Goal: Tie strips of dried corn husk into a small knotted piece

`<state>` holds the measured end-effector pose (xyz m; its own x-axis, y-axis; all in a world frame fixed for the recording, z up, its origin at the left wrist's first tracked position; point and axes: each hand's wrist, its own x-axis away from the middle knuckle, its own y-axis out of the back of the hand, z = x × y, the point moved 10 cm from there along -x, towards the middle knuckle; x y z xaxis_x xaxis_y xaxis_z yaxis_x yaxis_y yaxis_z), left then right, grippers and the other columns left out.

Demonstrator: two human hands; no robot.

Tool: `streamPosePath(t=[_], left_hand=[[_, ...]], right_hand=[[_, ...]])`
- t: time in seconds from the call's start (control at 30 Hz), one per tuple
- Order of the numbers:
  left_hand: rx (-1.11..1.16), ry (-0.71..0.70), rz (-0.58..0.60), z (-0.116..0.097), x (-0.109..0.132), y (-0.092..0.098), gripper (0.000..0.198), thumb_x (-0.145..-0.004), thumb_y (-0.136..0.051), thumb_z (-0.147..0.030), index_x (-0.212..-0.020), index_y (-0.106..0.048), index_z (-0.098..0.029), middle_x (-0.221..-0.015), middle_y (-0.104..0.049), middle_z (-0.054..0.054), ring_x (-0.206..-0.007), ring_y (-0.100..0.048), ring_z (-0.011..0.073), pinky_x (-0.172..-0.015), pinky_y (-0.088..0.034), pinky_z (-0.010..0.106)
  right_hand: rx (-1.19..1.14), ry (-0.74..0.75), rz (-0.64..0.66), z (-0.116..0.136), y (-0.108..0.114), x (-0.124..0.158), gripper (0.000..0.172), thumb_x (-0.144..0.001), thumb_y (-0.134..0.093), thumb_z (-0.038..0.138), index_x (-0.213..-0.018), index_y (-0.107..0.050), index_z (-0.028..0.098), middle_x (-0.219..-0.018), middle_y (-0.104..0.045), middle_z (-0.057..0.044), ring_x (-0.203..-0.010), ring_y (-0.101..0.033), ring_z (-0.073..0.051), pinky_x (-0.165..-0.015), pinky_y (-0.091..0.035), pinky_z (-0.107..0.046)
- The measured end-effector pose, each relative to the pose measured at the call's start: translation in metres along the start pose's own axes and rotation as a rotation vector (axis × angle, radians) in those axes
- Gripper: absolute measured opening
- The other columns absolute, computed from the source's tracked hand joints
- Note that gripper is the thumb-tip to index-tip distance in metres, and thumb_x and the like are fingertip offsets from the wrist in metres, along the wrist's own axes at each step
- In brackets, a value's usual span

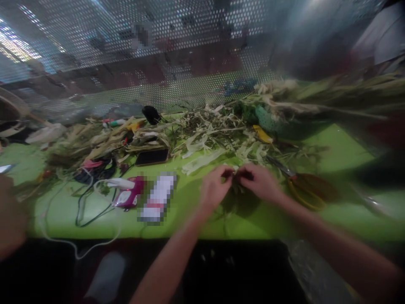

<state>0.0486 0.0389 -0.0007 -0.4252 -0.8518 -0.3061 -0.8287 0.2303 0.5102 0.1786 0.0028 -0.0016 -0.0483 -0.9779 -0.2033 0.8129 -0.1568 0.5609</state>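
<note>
My left hand point(216, 184) and my right hand point(260, 180) meet over the green table, fingertips almost touching. Both are closed in a pinch on a small, pale green plant piece point(237, 186); its exact kind is blurred and partly hidden by my fingers. Just beyond the fingertips lie pale, strap-like leaves point(202, 162). Scissors with orange-yellow handles point(306, 195) rest to the right of my right hand, blades pointing toward the leaves. A phone with a lit screen point(158, 196) is left of my left hand.
Leafy stalks and trimmings point(215, 122) cover the table's back. A green basket point(275, 120) holds more stalks at the right. A dark phone point(152, 157), a purple device point(129, 194) and a white cable point(77, 249) sit left. Another person's arm point(11, 215) shows far left.
</note>
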Motion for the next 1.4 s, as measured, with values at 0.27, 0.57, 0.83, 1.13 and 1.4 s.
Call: streamPosePath(t=[0.27, 0.57, 0.83, 1.13, 1.4], left_hand=[[-0.123, -0.062, 0.012, -0.010, 0.000, 0.000, 0.015, -0.084, -0.056, -0.015, -0.092, -0.066, -0.022, -0.092, -0.066, 0.004, -0.086, -0.060, 0.0172, -0.077, -0.045, 0.029], [0.266, 0.167, 0.122, 0.013, -0.003, -0.006, 0.009, -0.079, -0.064, -0.019, -0.087, -0.066, -0.016, -0.084, -0.068, 0.003, -0.079, -0.061, 0.0140, -0.078, -0.047, 0.027], [0.487, 0.303, 0.175, 0.032, 0.000, -0.014, 0.017, -0.073, -0.065, -0.018, -0.089, -0.070, -0.015, -0.084, -0.071, 0.003, -0.081, -0.064, 0.0145, -0.080, -0.049, 0.028], [0.514, 0.298, 0.208, 0.036, 0.000, -0.020, 0.020, -0.072, -0.067, -0.019, -0.092, -0.071, -0.016, -0.087, -0.072, 0.003, -0.081, -0.064, 0.0144, -0.082, -0.049, 0.029], [0.314, 0.226, 0.152, 0.025, -0.003, -0.011, 0.012, -0.073, -0.068, -0.016, -0.086, -0.068, -0.016, -0.083, -0.069, 0.002, -0.079, -0.063, 0.0148, -0.079, -0.048, 0.029]], right_hand=[[-0.010, 0.060, 0.011, 0.009, -0.002, 0.001, 0.006, -0.078, -0.058, 0.017, -0.078, -0.064, 0.019, -0.072, -0.064, 0.000, -0.065, -0.054, -0.014, -0.060, -0.038, -0.025], [0.006, 0.048, 0.004, 0.006, -0.001, 0.001, 0.005, -0.082, -0.060, 0.022, -0.080, -0.063, 0.019, -0.074, -0.064, -0.001, -0.068, -0.056, -0.015, -0.061, -0.038, -0.025], [-0.012, 0.029, 0.017, -0.001, -0.001, 0.000, 0.006, -0.082, -0.061, 0.023, -0.083, -0.065, 0.020, -0.075, -0.066, -0.001, -0.068, -0.057, -0.016, -0.061, -0.040, -0.026], [-0.007, 0.037, 0.015, -0.003, 0.000, 0.000, 0.005, -0.082, -0.061, 0.023, -0.084, -0.065, 0.019, -0.078, -0.066, -0.002, -0.069, -0.057, -0.016, -0.062, -0.040, -0.026], [-0.012, 0.033, 0.036, -0.001, -0.002, 0.000, 0.007, -0.084, -0.061, 0.024, -0.084, -0.066, 0.020, -0.077, -0.067, -0.001, -0.070, -0.058, -0.016, -0.063, -0.040, -0.026]])
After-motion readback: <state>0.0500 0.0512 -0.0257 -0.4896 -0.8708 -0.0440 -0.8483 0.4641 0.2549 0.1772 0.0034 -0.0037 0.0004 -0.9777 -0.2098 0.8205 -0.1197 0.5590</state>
